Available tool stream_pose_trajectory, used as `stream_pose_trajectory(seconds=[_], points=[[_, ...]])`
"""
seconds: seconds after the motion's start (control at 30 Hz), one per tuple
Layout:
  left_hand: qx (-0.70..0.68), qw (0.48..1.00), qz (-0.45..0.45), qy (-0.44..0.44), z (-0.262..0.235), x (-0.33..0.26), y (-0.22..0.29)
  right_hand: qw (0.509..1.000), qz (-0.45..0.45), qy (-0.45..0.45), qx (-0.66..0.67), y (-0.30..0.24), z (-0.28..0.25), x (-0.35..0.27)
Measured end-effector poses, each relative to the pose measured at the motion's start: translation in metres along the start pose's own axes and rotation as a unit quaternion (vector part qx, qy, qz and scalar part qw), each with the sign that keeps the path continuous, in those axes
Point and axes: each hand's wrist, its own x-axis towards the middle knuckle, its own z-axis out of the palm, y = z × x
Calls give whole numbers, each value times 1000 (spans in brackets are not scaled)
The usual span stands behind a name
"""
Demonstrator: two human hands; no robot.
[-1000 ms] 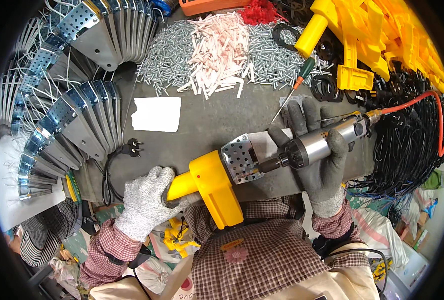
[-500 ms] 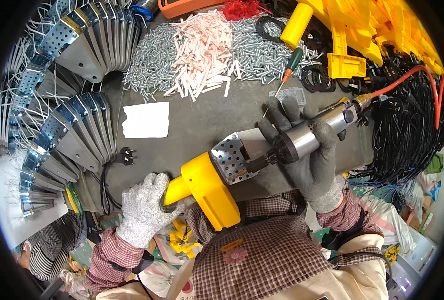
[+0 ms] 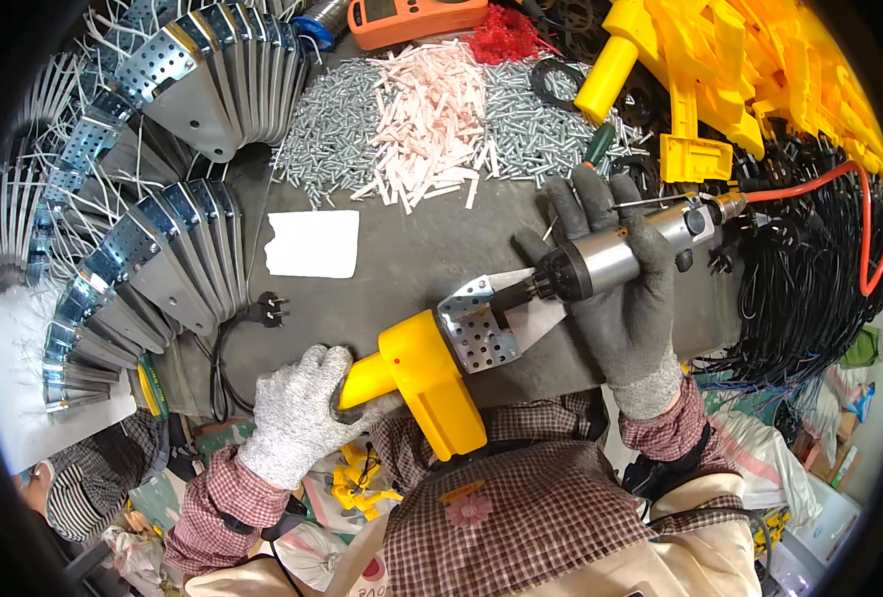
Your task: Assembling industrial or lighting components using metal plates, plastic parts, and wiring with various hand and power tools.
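My left hand (image 3: 297, 413), in a light grey knit glove, is closed around the grip of a yellow plastic housing (image 3: 430, 383) at the table's front edge. A perforated metal bracket (image 3: 479, 333) is attached to the housing, with a grey metal plate reaching out behind it. In its dark grey glove, my right hand (image 3: 616, 308) holds a silver air screwdriver (image 3: 606, 264), some fingers stretched out past the body. The driver's dark nose points left, over the bracket's right side. Whether its tip touches the bracket cannot be made out.
Screws (image 3: 332, 129) and pale pink sleeves (image 3: 427, 124) lie heaped at the back, near a green-handled screwdriver (image 3: 599, 144). Yellow housings (image 3: 695, 154) and black cables (image 3: 810, 269) fill the right. Stacked metal plates (image 3: 198, 119) stand left of a white paper (image 3: 312, 244) and a plug (image 3: 270, 309).
The whole view has shifted a little. My right hand and the air screwdriver have moved slightly away from me, and its fingers now cover part of the green-handled screwdriver. My left hand keeps its grip.
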Motion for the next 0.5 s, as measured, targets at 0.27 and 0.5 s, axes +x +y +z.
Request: stream_pose_trajectory(seconds=[0.27, 0.5], points=[[45, 998, 30, 16, 4, -2, -6, 1000, 7, 8, -7, 5, 4, 6], [37, 998, 41, 36, 4, 0, -5, 1000, 1, -28, 5, 7, -7, 8]])
